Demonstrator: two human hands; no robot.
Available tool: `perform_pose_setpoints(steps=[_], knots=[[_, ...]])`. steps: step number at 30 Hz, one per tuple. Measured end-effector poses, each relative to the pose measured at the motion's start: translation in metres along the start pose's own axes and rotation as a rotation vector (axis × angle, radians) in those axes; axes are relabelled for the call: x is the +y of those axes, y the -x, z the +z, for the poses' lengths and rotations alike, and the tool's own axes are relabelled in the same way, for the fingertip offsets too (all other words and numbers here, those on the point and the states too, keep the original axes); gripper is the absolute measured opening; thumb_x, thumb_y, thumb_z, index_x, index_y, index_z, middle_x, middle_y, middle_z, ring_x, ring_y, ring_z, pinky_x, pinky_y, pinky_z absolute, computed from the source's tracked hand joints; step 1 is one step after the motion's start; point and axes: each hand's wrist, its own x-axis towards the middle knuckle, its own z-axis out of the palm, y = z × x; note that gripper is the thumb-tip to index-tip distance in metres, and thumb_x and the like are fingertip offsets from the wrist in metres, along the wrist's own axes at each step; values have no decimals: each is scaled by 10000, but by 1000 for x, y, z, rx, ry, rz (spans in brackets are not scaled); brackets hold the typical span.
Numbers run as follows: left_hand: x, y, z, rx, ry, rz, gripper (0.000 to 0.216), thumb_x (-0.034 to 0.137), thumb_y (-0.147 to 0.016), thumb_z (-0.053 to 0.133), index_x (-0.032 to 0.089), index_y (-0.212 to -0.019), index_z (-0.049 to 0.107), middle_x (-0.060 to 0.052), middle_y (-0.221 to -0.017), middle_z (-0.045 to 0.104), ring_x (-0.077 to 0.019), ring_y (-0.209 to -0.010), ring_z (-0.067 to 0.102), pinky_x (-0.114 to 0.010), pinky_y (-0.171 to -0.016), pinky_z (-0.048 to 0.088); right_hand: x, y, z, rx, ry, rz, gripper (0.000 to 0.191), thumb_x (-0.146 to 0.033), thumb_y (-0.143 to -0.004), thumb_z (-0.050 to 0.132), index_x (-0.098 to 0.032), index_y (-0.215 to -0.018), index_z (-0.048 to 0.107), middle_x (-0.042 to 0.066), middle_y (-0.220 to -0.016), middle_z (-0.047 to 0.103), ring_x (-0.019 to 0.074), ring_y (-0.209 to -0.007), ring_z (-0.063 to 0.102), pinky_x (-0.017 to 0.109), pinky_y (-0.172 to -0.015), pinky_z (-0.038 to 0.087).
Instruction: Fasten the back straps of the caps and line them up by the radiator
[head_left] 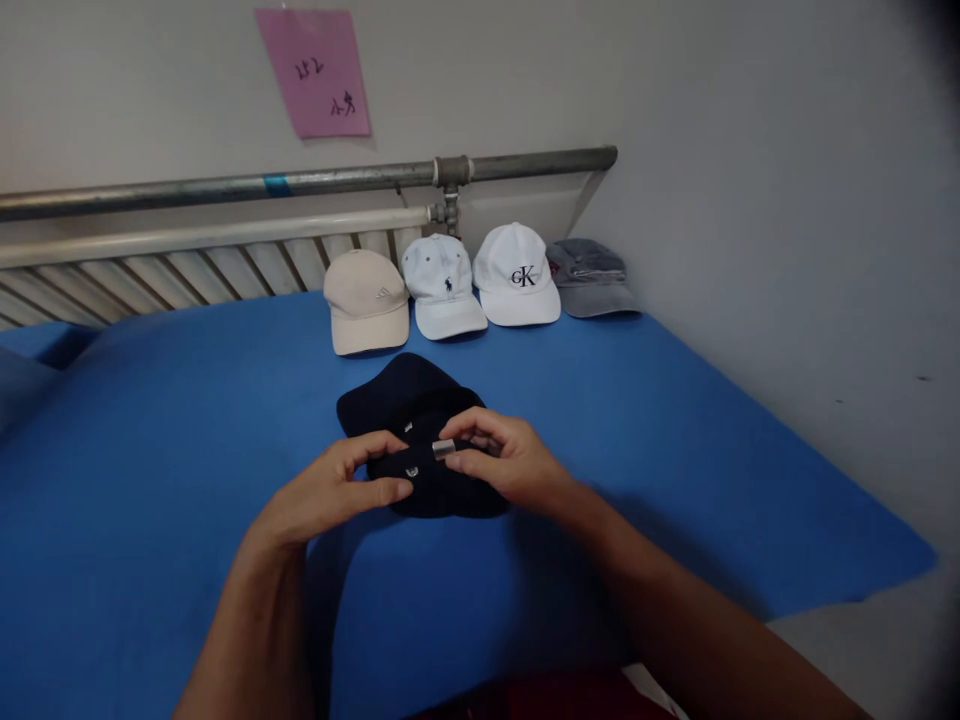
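A dark navy cap (409, 395) lies on the blue cloth (187, 430), its back strap turned toward me. My left hand (337, 490) pinches the strap's left part between thumb and fingers. My right hand (499, 460) pinches the right part, right at the small silver metal buckle (443, 448). Both hands are closed on the cap's strap and rest low over the cloth.
Along the far edge stands a row of caps: a beige cap (365, 300), a white cap with a small logo (442, 285), a white cap with black letters (517, 275) and a grey cap (590, 277). Behind them run a metal pipe (300, 183) and a slatted rail. A pink note (313, 70) hangs on the wall.
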Motion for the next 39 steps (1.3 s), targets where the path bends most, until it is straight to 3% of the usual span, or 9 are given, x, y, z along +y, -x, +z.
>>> perform_pose_setpoints(steps=[2,8,17,23,30,35,39], knots=[[-2,1,-2,8,23,10,110,293,-777,676,197,-830,669,9,-768,582,-128,-740,498,-242,-681,393,1,0,0,24,81,-49,132,-142,-781,613,-191,-904,615,-1,-844,648,127,-776,614,275,-736,501],[-4,-5,8,-4,30,26,111,277,-795,636,167,-799,621,21,-723,530,-115,-691,449,-245,-646,373,-3,4,6,31,520,-463,221,-195,-833,611,-184,-1052,640,99,-1076,633,203,-986,587,383,-881,473],[-3,-9,10,-105,86,-8,100,195,-791,599,171,-886,577,24,-795,541,-116,-733,476,-244,-663,388,6,2,12,22,689,-486,208,-171,-840,587,-179,-1038,648,80,-992,657,196,-892,603,365,-809,462],[-7,-12,12,-142,3,15,199,136,-765,550,189,-946,614,10,-849,567,-149,-804,501,-270,-708,401,8,2,16,42,519,-545,138,-152,-878,553,-170,-954,667,75,-940,665,173,-876,616,341,-794,481],[-9,-13,14,-61,54,22,263,153,-771,565,208,-1011,659,-9,-916,603,-163,-853,516,-275,-729,405,1,0,14,41,-18,-232,65,-135,-797,627,-197,-794,644,36,-967,661,156,-915,634,342,-875,501],[-7,-12,16,13,235,10,288,191,-731,685,231,-1016,696,-21,-1000,662,-174,-970,551,-285,-838,417,-1,0,12,59,-83,-155,65,-180,-785,633,-197,-724,615,33,-972,654,166,-921,622,357,-876,490],[-6,-15,19,142,411,18,253,233,-722,720,228,-974,735,-20,-925,681,-139,-860,570,-248,-789,428,-2,1,11,119,-24,-180,84,-177,-783,627,-199,-706,601,40,-983,645,172,-942,615,373,-910,472]])
